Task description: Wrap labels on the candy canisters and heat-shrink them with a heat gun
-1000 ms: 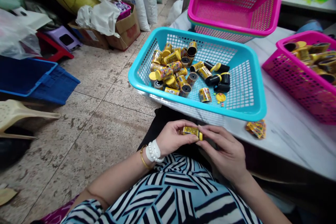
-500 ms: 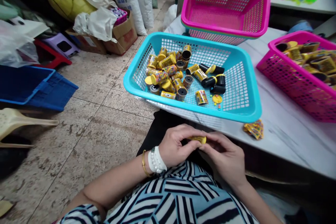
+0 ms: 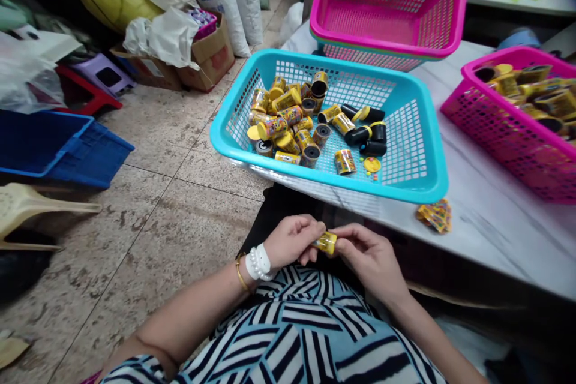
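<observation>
Above my lap, my left hand (image 3: 291, 242) grips a small yellow canister (image 3: 326, 242) with a printed label, its fingers and thumb covering one end. The thumb and fingers of my right hand (image 3: 369, 257) pinch at the other, yellow-capped end. In front of both hands stands a turquoise plastic basket (image 3: 324, 181). Inside it, several canisters with yellow labels lie in a heap at the left, beside a few bare black ones (image 3: 374, 149) with yellow caps. A round yellow lid (image 3: 372, 165) and tiny coloured beads lie near its front wall.
Flat printed wrappers (image 3: 434, 216) lie on the white marbled table (image 3: 486, 234). A pink basket (image 3: 499, 132) full of canisters stands at the right, and stacked baskets (image 3: 387, 48) stand behind. A blue crate (image 3: 103, 159) and a beige stool (image 3: 49, 207) are on the floor at left.
Both hands have shifted slightly left with the canister. More of its yellow side now shows between them, and my right fingers have drawn back toward its capped end.
</observation>
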Demonstrator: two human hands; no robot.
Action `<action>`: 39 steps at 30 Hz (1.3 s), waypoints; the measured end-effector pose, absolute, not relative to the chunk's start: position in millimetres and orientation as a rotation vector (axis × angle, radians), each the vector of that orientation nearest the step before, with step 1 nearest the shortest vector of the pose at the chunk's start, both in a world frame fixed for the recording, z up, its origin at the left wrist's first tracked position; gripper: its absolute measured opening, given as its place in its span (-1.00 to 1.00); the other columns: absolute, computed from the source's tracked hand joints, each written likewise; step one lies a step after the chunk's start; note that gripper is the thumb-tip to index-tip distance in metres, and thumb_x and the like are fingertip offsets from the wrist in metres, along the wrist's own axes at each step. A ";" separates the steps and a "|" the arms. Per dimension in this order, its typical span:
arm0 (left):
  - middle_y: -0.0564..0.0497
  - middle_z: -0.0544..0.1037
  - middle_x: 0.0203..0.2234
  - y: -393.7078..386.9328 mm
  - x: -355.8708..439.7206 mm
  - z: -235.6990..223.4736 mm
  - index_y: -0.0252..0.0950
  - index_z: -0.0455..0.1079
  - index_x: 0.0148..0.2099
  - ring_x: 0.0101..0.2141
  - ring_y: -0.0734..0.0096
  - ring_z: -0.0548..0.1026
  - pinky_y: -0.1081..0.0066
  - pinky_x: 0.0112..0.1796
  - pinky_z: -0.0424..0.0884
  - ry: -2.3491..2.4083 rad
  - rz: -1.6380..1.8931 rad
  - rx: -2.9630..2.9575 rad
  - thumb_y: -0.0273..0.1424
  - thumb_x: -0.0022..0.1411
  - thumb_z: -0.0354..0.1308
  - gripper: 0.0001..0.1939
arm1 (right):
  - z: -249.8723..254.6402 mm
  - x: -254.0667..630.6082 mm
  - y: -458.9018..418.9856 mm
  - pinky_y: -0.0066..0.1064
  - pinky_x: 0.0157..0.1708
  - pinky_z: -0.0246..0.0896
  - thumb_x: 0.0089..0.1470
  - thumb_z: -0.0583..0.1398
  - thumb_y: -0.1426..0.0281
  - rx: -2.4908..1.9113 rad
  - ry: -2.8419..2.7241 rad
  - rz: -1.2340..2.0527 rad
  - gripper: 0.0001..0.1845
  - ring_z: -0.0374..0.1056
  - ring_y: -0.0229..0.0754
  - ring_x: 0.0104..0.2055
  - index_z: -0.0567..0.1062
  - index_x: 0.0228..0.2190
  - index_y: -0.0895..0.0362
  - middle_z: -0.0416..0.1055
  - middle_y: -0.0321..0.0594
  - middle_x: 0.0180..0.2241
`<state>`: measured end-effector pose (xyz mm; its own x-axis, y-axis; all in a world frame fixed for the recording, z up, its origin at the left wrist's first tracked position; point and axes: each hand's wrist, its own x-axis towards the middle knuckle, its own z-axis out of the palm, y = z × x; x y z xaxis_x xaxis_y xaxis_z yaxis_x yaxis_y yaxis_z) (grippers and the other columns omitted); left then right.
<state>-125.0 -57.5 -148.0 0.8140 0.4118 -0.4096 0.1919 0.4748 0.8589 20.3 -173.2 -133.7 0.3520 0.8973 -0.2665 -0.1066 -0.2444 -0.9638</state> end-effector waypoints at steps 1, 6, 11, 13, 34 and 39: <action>0.13 0.36 -0.75 -58.6 -125.2 -150.7 -0.34 0.32 -0.34 -0.78 0.65 0.20 0.62 -0.72 0.05 0.656 0.122 1.052 0.11 0.23 0.07 -0.46 | -133.7 22.4 -172.3 -0.42 -0.29 0.48 0.04 0.37 0.32 -1.480 -0.799 1.156 -0.75 0.50 -0.24 -0.32 0.62 -0.19 0.05 0.56 -0.20 -0.28; 0.11 0.42 -0.72 -64.3 -129.1 -155.1 -0.35 0.34 -0.13 -0.78 0.59 0.27 0.61 -0.71 0.12 0.587 0.116 0.778 0.18 0.17 0.08 -0.37 | -142.6 26.0 -171.7 -0.29 -0.10 0.48 -0.06 0.42 0.40 -1.352 -0.927 1.096 -0.75 0.42 -0.08 0.00 0.66 -0.24 -0.01 0.41 -0.16 -0.08; 0.01 0.52 -0.48 -67.5 -135.3 -155.8 -0.40 0.44 -0.16 -0.55 0.63 0.41 0.61 -0.50 0.29 0.555 0.235 0.697 -0.14 0.02 0.43 -0.52 | -155.2 23.8 -179.9 -0.29 -0.42 0.57 0.04 0.35 0.42 -1.222 -0.640 1.194 -0.81 0.48 -0.26 -0.38 0.62 -0.25 -0.02 0.33 -0.24 -0.08; 0.01 0.51 -0.47 -69.1 -135.5 -156.0 -0.43 0.47 -0.22 -0.55 0.65 0.39 0.60 -0.48 0.29 0.569 0.260 0.653 -0.20 0.00 0.45 -0.57 | -155.2 23.0 -183.7 -0.28 -0.40 0.58 0.03 0.36 0.42 -1.244 -0.660 1.188 -0.80 0.50 -0.22 -0.35 0.62 -0.23 0.00 0.33 -0.20 -0.06; 0.08 0.44 -0.63 -79.6 -114.9 -149.6 -0.38 0.37 -0.34 -0.70 0.66 0.31 0.62 -0.66 0.18 0.657 0.230 0.692 0.05 0.11 0.26 -0.48 | -135.5 22.3 -186.4 -0.46 -0.65 0.46 0.06 0.33 0.43 -1.333 -0.937 1.056 -0.76 0.43 -0.30 -0.45 0.64 -0.19 -0.04 0.30 -0.21 -0.16; 0.10 0.44 -0.63 -77.7 -117.7 -151.7 -0.37 0.39 -0.28 -0.71 0.67 0.30 0.63 -0.69 0.14 0.609 0.182 0.704 0.01 0.05 0.34 -0.49 | -140.6 26.2 -190.1 -0.51 -0.67 0.40 0.03 0.34 0.51 -1.322 -1.025 0.900 -0.79 0.36 -0.37 -0.54 0.65 -0.30 -0.03 0.29 -0.29 -0.30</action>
